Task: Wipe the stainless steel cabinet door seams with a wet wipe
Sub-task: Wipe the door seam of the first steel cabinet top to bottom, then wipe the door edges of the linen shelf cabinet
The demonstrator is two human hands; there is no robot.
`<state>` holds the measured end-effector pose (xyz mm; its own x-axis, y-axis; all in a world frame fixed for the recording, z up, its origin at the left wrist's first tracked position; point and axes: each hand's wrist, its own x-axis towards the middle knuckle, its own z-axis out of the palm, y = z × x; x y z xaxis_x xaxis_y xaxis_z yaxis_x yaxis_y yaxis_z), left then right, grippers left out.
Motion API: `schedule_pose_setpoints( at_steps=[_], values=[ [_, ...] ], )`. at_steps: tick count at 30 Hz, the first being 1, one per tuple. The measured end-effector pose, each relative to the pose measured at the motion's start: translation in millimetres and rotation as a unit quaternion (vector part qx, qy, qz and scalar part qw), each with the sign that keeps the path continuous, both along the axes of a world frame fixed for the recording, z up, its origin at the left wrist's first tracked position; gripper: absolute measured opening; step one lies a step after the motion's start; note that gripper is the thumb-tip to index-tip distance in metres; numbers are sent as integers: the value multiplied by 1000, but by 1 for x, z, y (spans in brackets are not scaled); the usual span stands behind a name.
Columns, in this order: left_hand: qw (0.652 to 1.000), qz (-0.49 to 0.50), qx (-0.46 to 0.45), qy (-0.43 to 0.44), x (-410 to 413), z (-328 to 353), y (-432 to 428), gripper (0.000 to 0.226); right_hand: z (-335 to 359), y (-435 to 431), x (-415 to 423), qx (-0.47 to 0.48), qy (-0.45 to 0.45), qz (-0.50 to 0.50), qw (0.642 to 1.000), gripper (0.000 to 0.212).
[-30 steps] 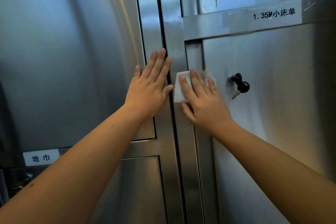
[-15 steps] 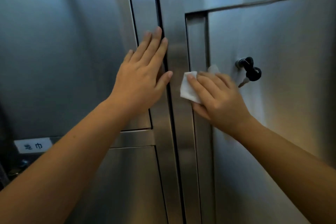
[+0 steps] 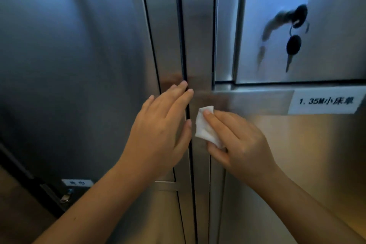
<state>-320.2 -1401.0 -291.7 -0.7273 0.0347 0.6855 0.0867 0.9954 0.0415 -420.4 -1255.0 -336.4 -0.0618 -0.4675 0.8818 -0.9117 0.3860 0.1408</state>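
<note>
Against the steel just right of the seam (image 3: pixel 183 45) sat the wipe (image 3: pixel 205 127), pinched by the right hand (image 3: pixel 243 144) between forefinger and thumb. Beside it the left hand (image 3: pixel 160 130) lay flat, fingers straight, across the seam.

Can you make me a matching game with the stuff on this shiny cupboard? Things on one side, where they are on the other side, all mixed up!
Things:
1. wet wipe
2. left hand
3. keys
4. white label

Places:
A. hanging from the lock, upper right
B. stuck on the horizontal steel bar
C. held by the right hand
D. lying flat, fingertips at the dark seam

Pairs: 1-C, 2-D, 3-A, 4-B
</note>
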Motion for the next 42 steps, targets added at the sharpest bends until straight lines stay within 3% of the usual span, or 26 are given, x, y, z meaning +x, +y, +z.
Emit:
schedule_pose_setpoints(
  at_steps=[14, 19, 25, 35, 42],
  values=[
    [989, 107, 81, -57, 115, 165, -55, 44, 186, -65, 89, 60, -38, 50, 996, 38],
    [982, 151, 96, -55, 153, 185, -68, 47, 208, -86, 115, 20, -68, 70, 995, 40],
    [966, 233, 112, -24, 187, 189, -39, 47, 207, -90, 128, 24, -81, 170, 982, 38],
    [892, 416, 169, 43, 248, 174, 62, 46, 213, -64, 178, 70, -116, 422, 897, 41],
    [811, 566, 130, 67, 331, 181, 127, 43, 216, -50, 264, 69, -115, 566, 814, 40]
  ],
)
